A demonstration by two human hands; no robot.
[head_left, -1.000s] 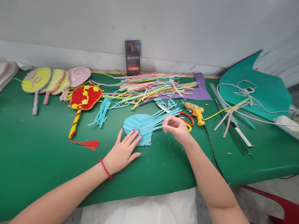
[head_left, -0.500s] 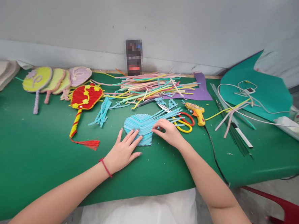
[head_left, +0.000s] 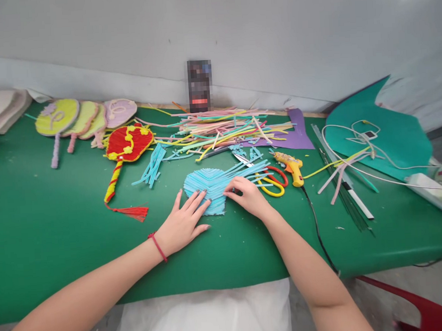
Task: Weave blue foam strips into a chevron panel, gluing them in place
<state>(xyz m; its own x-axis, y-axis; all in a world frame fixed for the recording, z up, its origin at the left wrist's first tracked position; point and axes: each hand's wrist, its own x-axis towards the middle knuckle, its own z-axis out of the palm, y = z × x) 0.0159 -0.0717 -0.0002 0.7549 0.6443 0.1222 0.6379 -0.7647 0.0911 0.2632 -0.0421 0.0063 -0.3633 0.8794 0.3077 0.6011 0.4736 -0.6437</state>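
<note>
A fan-shaped blue panel (head_left: 201, 179) made of pipe cleaners laid side by side lies flat on the green table. My left hand (head_left: 183, 222) rests on its lower left with fingers spread, pressing it down. At the panel's right edge, my right hand (head_left: 247, 198) pinches a blue pipe cleaner between thumb and fingertips; its tip is mostly covered by the fingers. Several long blue pipe cleaner ends (head_left: 249, 170) stick out to the right, above my right hand. They reach over scissors (head_left: 277, 191) with red and yellow handles.
A yellow glue gun (head_left: 295, 170) with a black cord stands right of the scissors. Behind are piled coloured pipe cleaners (head_left: 218, 128), purple sheet (head_left: 299, 130) and a phone (head_left: 200, 87). A red fan (head_left: 130, 142) and pastel fans (head_left: 57, 118) lie left, teal sheet (head_left: 394, 130) right.
Both hands keep their places on the blue panel, with hardly any visible movement. The whole view has shifted very slightly.
</note>
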